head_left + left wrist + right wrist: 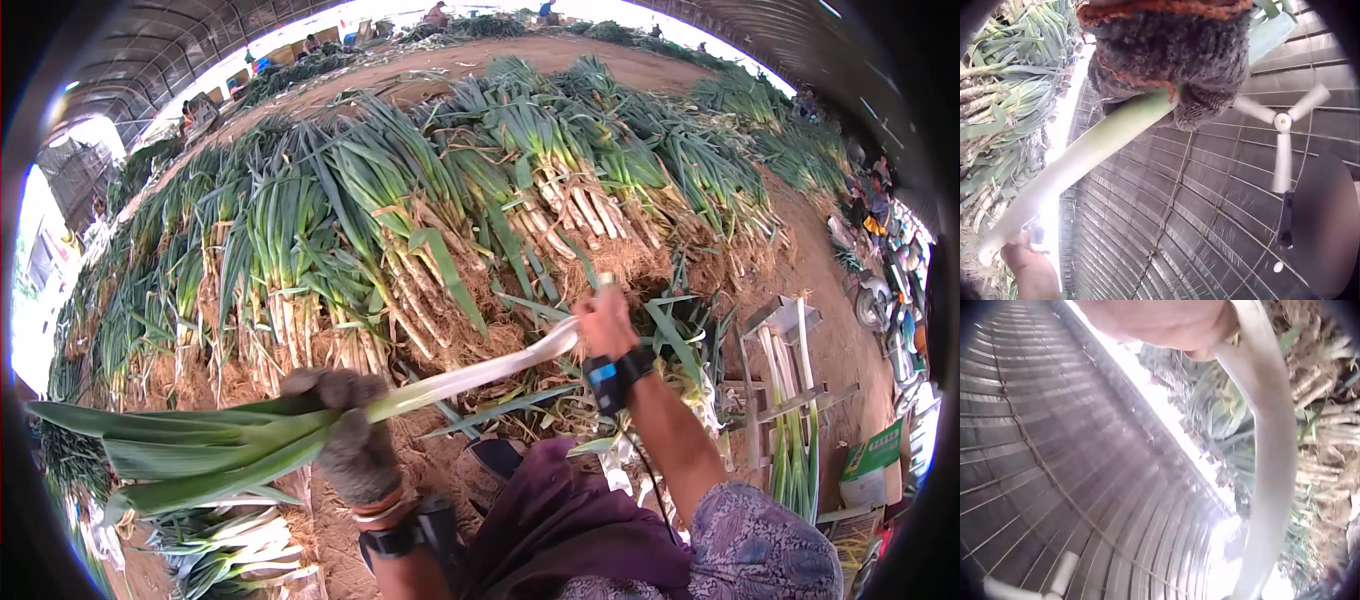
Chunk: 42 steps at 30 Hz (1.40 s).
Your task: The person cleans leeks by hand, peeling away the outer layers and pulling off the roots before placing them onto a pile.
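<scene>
Gripping one leek (pixel 430 392) in curled hands (pixel 355 440) (pixel 606 322): left round leaves (pixel 200 447), right pinching white end (pixel 550 345).

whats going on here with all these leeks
A person is holding one large leek-like stalk between both hands. The gloved left hand grips it near the green leaves, and the bare right hand holds the pale end. Rows of similar stalks, many with roots on, lie on the ground in front, and a pile with pale stems lies by the left arm.
</scene>
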Tool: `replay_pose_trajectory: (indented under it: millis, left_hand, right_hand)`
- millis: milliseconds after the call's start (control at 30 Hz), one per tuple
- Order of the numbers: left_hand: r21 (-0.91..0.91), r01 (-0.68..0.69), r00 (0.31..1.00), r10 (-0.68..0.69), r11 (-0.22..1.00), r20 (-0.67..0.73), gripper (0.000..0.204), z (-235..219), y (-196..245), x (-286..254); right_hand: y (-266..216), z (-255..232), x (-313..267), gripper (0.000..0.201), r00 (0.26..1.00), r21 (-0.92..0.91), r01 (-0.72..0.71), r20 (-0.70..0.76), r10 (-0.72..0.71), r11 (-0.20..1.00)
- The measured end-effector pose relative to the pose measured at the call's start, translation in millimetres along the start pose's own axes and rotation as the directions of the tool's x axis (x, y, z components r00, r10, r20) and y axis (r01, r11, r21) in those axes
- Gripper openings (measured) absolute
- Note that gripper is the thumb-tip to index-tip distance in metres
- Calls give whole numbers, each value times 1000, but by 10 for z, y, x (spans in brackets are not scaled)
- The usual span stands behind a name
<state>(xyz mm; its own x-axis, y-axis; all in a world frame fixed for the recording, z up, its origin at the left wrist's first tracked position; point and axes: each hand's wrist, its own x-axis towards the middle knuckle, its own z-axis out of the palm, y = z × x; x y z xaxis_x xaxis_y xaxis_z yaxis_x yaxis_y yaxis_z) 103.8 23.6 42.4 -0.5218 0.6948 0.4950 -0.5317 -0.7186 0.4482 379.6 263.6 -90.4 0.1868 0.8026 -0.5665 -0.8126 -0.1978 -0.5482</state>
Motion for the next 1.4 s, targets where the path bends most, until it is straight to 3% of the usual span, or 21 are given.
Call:
replay_pose_trajectory:
  millis: [33,67,100,133,200,267,300,333,400,433,500,567,633,667,733,767,800,900,1033,1267,1400]
  left_hand:
    - [-21,-9,1000,9,1000,-3,48,-104,100,23]
    - [-40,-9,1000,8,999,-18,46,-117,223,53]
    - [-48,-42,998,39,998,-57,50,-191,310,64]
    - [-80,-40,996,33,996,-87,49,-240,391,70]
    - [-108,-71,985,53,992,-163,47,-394,542,79]
    - [-105,-125,963,95,987,-251,43,-625,647,89]
    - [-53,-147,948,125,988,-291,41,-763,679,92]
    - [-1,-164,932,155,986,-328,39,-910,697,86]
    - [112,-178,865,210,978,-455,26,-864,652,110]
    - [97,-177,871,201,979,-447,24,-867,616,120]
    - [71,-172,882,186,982,-432,19,-903,555,126]
    - [88,-116,875,144,989,-463,15,-783,499,147]
    - [43,-102,866,110,994,-488,14,-802,458,153]
    - [37,-90,867,96,995,-489,12,-771,436,161]
    - [55,-51,870,71,997,-489,10,-659,380,153]
    - [63,-33,870,59,997,-489,9,-630,368,154]
    - [11,-79,882,74,997,-466,21,-746,332,130]
    - [-56,-72,921,45,996,-386,20,-751,343,134]
    - [-89,-102,932,64,991,-357,18,-930,410,101]
    - [-5,-79,866,66,997,-495,14,-781,465,83]
    - [29,-64,832,70,998,-550,10,-938,506,64]
  right_hand:
    - [-227,-432,413,19,968,-340,238,163,-192,910]
    - [-480,-923,885,18,777,-697,609,425,-465,380]
    - [-767,-1255,1016,18,560,-746,651,595,-576,-138]
    - [-1045,-1521,1158,18,545,-832,462,539,-642,-307]
    - [-1491,-1742,956,21,582,-904,104,394,-711,-416]
    - [-1832,-1987,779,26,593,-842,-97,379,-710,-531]
    - [-1935,-2062,716,28,590,-806,-79,436,-680,-586]
    - [-2045,-2298,833,40,522,-730,121,623,-582,-673]
    - [-2037,-2246,851,42,583,-769,365,628,-515,-525]
    - [-1855,-1825,568,41,690,-875,394,483,-539,-281]
    - [-1566,-1366,203,38,563,-732,657,634,-531,-178]
    - [-1232,-750,-318,33,613,-728,659,666,-426,-190]
    - [-863,-294,-718,26,377,-453,829,886,-270,-327]
    - [-695,-109,-962,36,359,-397,871,916,-177,-290]
    - [-358,257,-1364,40,-102,78,926,994,-46,-370]
    - [-203,397,-1523,36,-162,149,923,987,-7,-354]
    - [-81,480,-1623,32,-223,221,916,974,32,-335]
    - [137,563,-1687,38,-82,120,931,989,124,-343]
    - [259,580,-1687,36,-88,140,880,987,132,-454]
    - [342,613,-1697,25,-190,245,827,969,159,-505]
    - [318,585,-1656,23,-255,281,824,959,120,-492]
